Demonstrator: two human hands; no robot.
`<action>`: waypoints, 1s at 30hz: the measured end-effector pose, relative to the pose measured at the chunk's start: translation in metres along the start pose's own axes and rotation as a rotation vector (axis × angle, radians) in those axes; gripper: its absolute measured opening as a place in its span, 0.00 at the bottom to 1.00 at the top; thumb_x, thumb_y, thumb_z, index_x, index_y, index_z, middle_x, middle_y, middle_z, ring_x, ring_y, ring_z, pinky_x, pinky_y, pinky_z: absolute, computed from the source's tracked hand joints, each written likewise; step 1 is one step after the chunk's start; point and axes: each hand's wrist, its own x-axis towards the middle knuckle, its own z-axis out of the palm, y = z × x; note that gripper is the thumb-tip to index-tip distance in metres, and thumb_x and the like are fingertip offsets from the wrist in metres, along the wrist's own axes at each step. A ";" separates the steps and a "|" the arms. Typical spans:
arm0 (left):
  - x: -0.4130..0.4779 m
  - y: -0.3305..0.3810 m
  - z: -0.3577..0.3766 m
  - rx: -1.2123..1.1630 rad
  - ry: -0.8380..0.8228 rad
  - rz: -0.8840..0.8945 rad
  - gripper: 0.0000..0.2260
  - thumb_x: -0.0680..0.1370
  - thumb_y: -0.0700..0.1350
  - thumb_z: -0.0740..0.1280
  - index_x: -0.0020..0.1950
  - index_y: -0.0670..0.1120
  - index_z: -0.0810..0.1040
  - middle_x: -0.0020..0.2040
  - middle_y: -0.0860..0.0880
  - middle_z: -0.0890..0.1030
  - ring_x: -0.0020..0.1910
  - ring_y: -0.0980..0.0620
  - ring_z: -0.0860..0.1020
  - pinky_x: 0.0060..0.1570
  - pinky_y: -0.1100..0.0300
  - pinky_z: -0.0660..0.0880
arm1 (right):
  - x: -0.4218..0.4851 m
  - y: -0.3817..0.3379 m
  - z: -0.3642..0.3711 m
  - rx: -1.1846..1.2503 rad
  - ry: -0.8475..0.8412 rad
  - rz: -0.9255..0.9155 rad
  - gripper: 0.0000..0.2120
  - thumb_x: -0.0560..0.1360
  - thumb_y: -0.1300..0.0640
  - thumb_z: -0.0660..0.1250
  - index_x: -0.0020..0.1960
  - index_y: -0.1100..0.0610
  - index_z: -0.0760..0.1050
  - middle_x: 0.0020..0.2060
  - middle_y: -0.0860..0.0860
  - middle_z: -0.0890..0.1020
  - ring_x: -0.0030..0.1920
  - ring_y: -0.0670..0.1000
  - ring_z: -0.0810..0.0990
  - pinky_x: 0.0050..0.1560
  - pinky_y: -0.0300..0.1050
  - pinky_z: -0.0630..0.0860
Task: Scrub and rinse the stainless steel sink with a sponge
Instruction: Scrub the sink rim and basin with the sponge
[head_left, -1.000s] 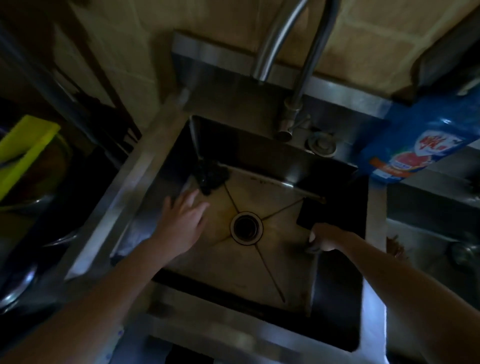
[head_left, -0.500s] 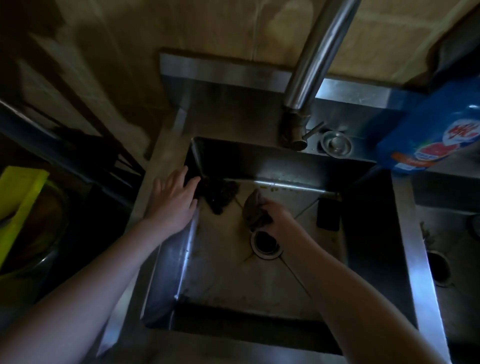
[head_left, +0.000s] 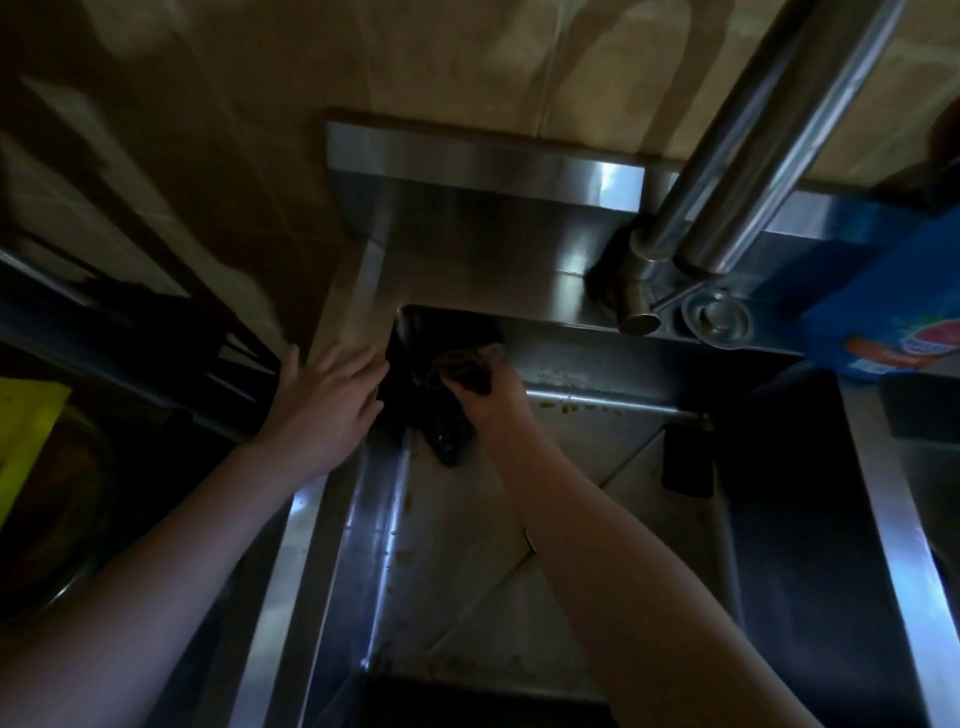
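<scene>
The stainless steel sink (head_left: 597, 358) fills the middle of the head view, its floor marked with brown specks. My right hand (head_left: 493, 397) grips a dark scrubbing sponge (head_left: 465, 366) and holds it against the back left corner of the basin. A dark lump (head_left: 447, 431) lies on the sink floor just below that hand. My left hand (head_left: 324, 402) lies flat with spread fingers on the left rim of the sink, fingertips at the basin's edge. The drain is hidden under my right forearm.
A steel faucet (head_left: 727, 171) rises from the back ledge at the right, beside a round metal plug (head_left: 717, 317). A blue detergent bag (head_left: 893, 317) stands at the right. A dark rectangular object (head_left: 688, 462) sits in the basin's back right. A yellow-green item (head_left: 23, 441) lies far left.
My right hand moved from the drain area with the sponge to the back left corner. My left hand slid up along the left rim. The camera has leaned closer.
</scene>
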 end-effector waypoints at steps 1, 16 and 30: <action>0.001 0.000 0.001 -0.013 0.009 -0.005 0.20 0.79 0.52 0.58 0.72 0.54 0.65 0.74 0.53 0.63 0.74 0.48 0.57 0.68 0.38 0.50 | 0.004 0.000 0.003 0.014 -0.034 0.028 0.15 0.79 0.63 0.60 0.65 0.63 0.69 0.67 0.61 0.72 0.68 0.61 0.69 0.68 0.53 0.67; 0.004 0.002 0.003 -0.128 0.021 -0.053 0.18 0.80 0.47 0.58 0.70 0.55 0.68 0.74 0.56 0.65 0.74 0.48 0.56 0.66 0.36 0.55 | 0.022 -0.076 -0.125 0.008 0.198 -0.251 0.15 0.78 0.54 0.63 0.61 0.61 0.76 0.50 0.52 0.82 0.51 0.51 0.80 0.60 0.49 0.76; -0.001 0.013 -0.006 -0.086 0.089 -0.099 0.18 0.79 0.47 0.60 0.69 0.49 0.69 0.71 0.50 0.70 0.72 0.49 0.63 0.64 0.42 0.54 | -0.008 -0.064 -0.081 -0.267 0.080 -0.281 0.16 0.76 0.53 0.67 0.58 0.64 0.76 0.53 0.59 0.81 0.55 0.58 0.80 0.54 0.45 0.76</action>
